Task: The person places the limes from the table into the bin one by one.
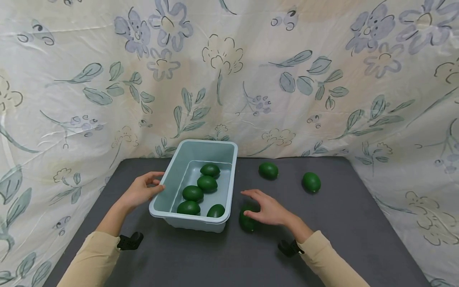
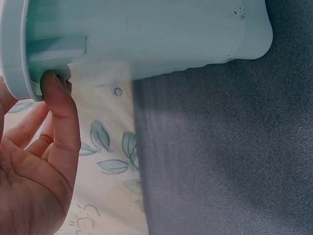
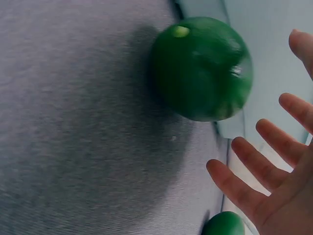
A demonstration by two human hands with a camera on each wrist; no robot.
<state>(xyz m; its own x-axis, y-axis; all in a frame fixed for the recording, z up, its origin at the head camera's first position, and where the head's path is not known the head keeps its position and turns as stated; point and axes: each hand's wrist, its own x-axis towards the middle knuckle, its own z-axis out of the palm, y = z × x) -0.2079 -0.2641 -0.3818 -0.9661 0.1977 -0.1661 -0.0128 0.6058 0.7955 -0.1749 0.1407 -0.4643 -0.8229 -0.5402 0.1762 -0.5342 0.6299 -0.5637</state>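
Observation:
A light-blue plastic bin [image 1: 193,226] stands on the dark table with several green limes [image 1: 207,183] inside. At its left side, my left hand [image 1: 143,189] pinches the rim [image 2: 14,54], with a fingertip tucked under the lip in the left wrist view. To the right of the bin, my right hand [image 1: 267,208] hovers with fingers spread over a single lime [image 1: 247,219], partly hiding it in the head view. The right wrist view has this lime [image 3: 201,69] on the cloth beside the bin wall, apart from the fingers [image 3: 259,164].
Two more limes lie farther back on the right, one [image 1: 268,170] near the rear edge and another [image 1: 311,182] to its right. A floral curtain [image 1: 222,79] hangs behind and around the dark table [image 1: 358,239].

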